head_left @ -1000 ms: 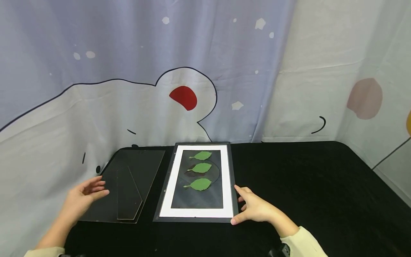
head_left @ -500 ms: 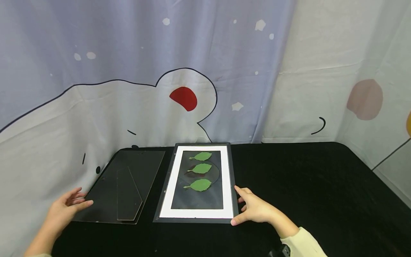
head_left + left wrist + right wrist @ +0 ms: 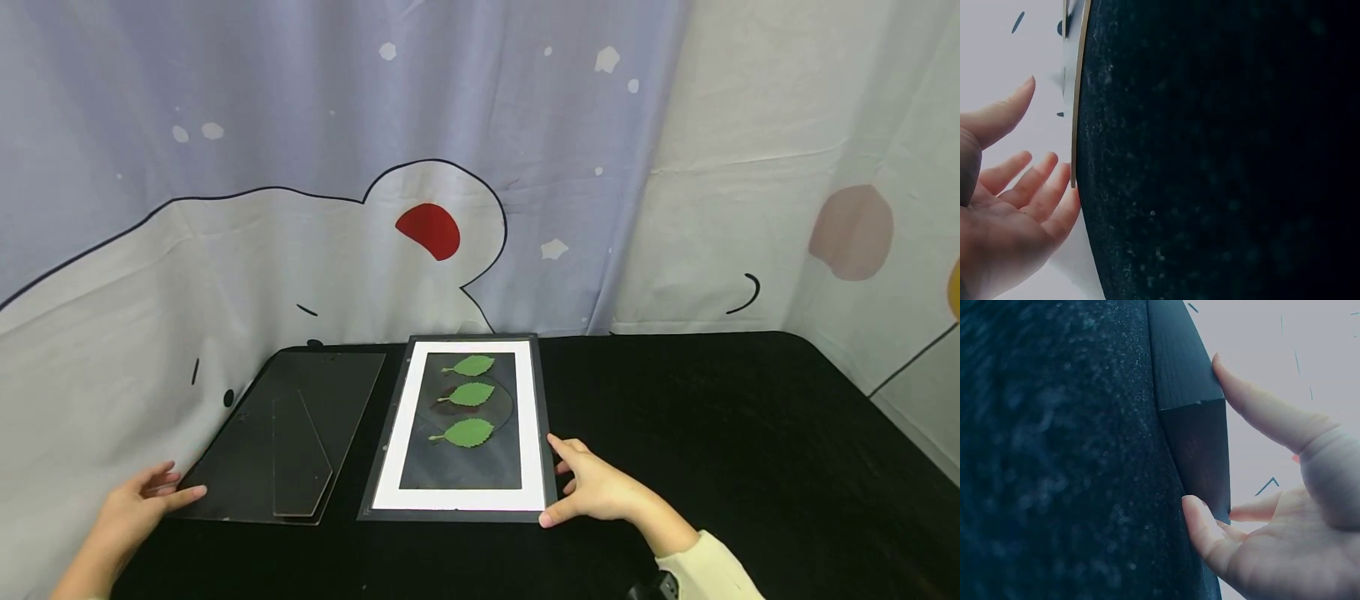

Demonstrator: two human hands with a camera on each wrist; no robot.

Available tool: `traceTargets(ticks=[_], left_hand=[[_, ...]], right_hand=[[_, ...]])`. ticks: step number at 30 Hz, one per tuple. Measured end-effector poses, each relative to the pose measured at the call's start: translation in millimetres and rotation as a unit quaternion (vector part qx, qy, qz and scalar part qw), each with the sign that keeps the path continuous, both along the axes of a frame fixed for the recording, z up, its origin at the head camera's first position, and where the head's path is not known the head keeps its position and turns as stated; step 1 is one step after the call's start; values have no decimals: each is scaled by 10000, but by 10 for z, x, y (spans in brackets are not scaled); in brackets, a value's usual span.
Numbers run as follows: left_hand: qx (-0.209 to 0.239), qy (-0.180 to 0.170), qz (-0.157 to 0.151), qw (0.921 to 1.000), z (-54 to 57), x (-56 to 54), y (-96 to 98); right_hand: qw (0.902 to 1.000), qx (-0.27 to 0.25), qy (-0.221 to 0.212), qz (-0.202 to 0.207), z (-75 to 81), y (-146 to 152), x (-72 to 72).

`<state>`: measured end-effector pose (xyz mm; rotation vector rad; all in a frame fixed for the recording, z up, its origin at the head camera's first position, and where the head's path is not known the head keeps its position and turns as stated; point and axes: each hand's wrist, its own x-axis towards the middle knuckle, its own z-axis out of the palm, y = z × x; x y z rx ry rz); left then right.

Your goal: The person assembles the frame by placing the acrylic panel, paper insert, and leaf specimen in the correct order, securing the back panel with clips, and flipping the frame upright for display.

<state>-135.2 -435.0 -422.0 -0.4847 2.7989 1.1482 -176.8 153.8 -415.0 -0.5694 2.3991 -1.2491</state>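
In the head view a black picture frame (image 3: 550, 475) lies face up, with a white mat (image 3: 532, 450) and three green leaves (image 3: 468, 432) stacked one above another inside it. My right hand (image 3: 592, 483) holds its near right corner, the thumb at the front edge and fingertips along the right side; the right wrist view shows them around the frame's corner (image 3: 1194, 406). To the left lies a black backing board (image 3: 240, 475) with a folded stand flap (image 3: 296, 467). My left hand (image 3: 135, 508) is at its near left corner, fingers loosely extended, thumb apart from the board's edge (image 3: 1079, 94).
A black cloth (image 3: 712, 450) covers the table under the frame and board. Behind it hangs a pale curtain (image 3: 300, 100) with cartoon drawings, which also runs down the left side beside my left hand.
My left hand has moved left and toward me, from over the backing board to its near left corner. The right hand and the picture frame have stayed in place.
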Motion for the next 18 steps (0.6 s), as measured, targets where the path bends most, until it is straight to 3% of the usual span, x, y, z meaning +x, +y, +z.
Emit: traceTargets(ticks=[9,18], left_hand=[[-149,-337,-253,9990,-15,25,-16],[163,-767,-116,9969,-97,-17,-66]], right_hand=[[10000,-21,7,25,-3,4,-8],[10000,0,46,47,-12,6,-27]])
